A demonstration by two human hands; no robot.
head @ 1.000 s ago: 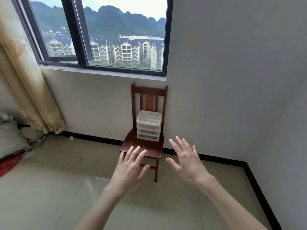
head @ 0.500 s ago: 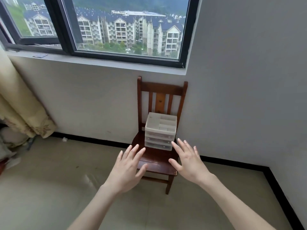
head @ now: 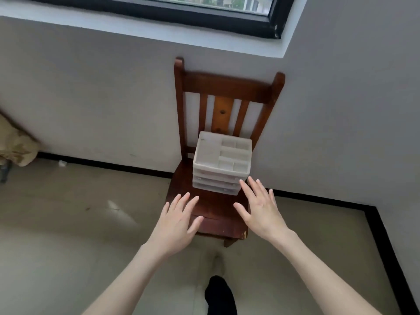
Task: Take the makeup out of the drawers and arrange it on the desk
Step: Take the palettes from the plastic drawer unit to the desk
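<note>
1. A dark brown wooden chair (head: 223, 92) with a slatted back stands against a pale grey wall (head: 91, 98).
2. A black-framed window (head: 204, 17) runs along the top edge.
3. A black skirting strip (head: 102, 163) lines the wall's foot.
4. A beige tiled floor (head: 68, 235).
5. A cream patterned curtain (head: 16, 147) bunches at far left.

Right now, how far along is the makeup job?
Nothing looks done yet: the white drawer unit sits on the wooden chair with all its drawers closed, and no makeup or desk is in view. In hand: the left hand and the right hand reach toward it, fingers spread, holding nothing. Left: open the drawers, take the makeup out, arrange it.
</note>
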